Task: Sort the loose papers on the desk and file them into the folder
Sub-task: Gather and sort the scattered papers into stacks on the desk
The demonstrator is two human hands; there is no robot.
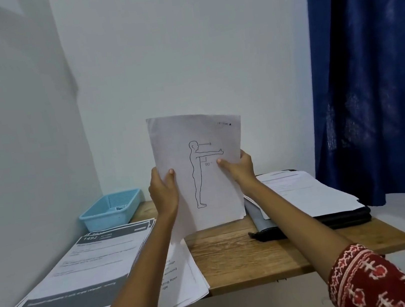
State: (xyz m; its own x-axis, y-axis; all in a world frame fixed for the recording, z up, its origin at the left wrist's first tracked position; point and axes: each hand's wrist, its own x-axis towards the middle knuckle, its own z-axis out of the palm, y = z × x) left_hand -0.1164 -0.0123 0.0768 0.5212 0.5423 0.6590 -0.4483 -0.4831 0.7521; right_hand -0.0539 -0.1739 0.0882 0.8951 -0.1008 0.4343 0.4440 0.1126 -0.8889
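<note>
I hold a small stack of white sheets [193, 133] upright above the wooden desk [237, 253]; the front sheet shows a line drawing of a standing figure with an arm stretched out. My left hand [163, 189] grips the stack's left edge, thumb on the front. My right hand [239, 167] grips the right edge the same way. A pile of printed papers [77, 272] with dark header bands lies at the desk's left. More sheets [185, 274] lie under it. The black folder [337, 220] lies open at the right with white sheets [307, 193] on it.
A light blue plastic basket [111, 210] stands at the desk's back left against the wall. A dark blue curtain [373, 70] hangs at the right. Walls close the desk in at the left and the back. Some papers overhang the desk's front left edge.
</note>
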